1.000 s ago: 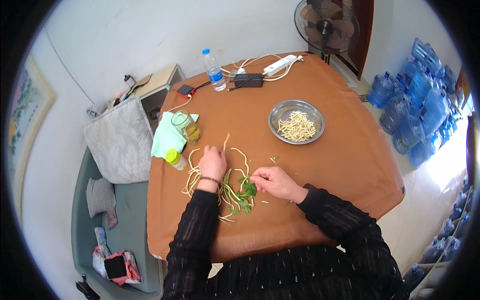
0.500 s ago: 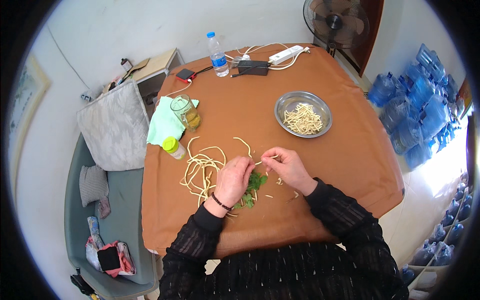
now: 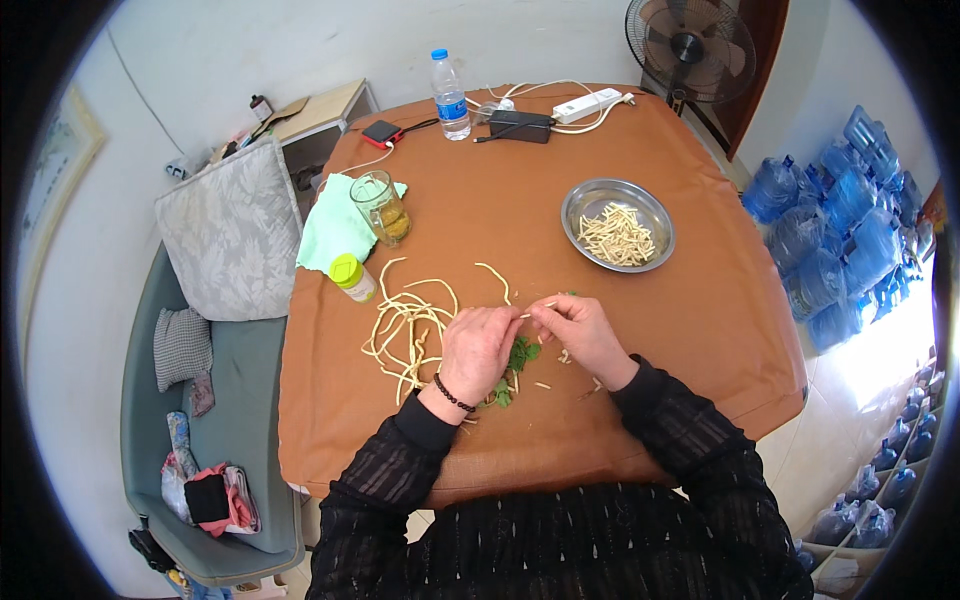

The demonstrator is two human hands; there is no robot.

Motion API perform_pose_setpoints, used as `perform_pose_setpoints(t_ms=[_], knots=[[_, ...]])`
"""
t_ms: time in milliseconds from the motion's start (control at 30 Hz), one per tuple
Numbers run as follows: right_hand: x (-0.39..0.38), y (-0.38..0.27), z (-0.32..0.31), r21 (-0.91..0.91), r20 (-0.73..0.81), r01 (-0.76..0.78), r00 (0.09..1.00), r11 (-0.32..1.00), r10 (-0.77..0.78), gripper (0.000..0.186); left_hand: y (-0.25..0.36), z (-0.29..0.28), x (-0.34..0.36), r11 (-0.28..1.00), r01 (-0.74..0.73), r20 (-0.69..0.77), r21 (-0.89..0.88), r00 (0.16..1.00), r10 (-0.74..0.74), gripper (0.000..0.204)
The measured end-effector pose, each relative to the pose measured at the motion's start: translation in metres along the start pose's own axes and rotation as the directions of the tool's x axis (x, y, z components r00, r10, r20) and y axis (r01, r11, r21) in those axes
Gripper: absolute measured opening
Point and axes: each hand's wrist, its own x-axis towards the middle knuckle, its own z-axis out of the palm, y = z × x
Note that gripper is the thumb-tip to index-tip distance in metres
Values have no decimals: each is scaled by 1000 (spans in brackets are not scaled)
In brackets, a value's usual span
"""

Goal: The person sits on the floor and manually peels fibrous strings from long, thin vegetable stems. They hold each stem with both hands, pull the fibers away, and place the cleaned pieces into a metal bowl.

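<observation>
My left hand (image 3: pixel 478 350), with a dark bead bracelet at its wrist, is closed in a pinch on a pale long bean (image 3: pixel 526 316). My right hand (image 3: pixel 584 337) pinches the same bean from the other side, so the two sets of fingertips nearly meet. To the left of my left hand lies a loose tangle of long beans (image 3: pixel 398 318). One single bean (image 3: pixel 495 280) curves away just beyond my fingers. Green leaves (image 3: pixel 520 352) lie on the table beneath and between my hands, partly covered. Farther right, a steel bowl (image 3: pixel 665 222) holds many short bean pieces (image 3: pixel 617 238).
On the brown table cover (image 3: pixel 500 205) stand a green-lidded jar (image 3: pixel 352 277), a glass mug (image 3: pixel 380 208) by a mint cloth (image 3: pixel 332 232), and a water bottle (image 3: pixel 452 100). A black adapter (image 3: pixel 520 126) and white power strip (image 3: pixel 587 105) lie at the back. Bean scraps (image 3: pixel 565 356) lie near my right hand.
My hands have come closer together, the left shifting right until both meet at the bean. The whole view has shifted slightly; the bowl and tangle look unchanged.
</observation>
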Motion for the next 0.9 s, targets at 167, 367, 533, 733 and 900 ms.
perform_pose_setpoints(t_ms=[167,367,533,733,900], knots=[[-1,-6,-1,-44,-8,-29,1000,999,29,20,0,-1,0,1000,-16,3,19,1000,16,8],[-2,-6,0,-25,35,-13,999,1000,14,21,-2,0,-1,998,-65,25,17,998,65,9],[-3,-3,2,-24,-14,-19,1000,1000,19,16,6,-3,1,998,61,55,-22,997,-59,9],[-11,-30,14,-677,167,637,621,369,-766,13,7,7,-13,477,506,290,-718,841,-456,11],[-12,-31,12,-697,217,664,556,271,-802,11,12,4,-11,323,552,379,-769,800,-465,10]])
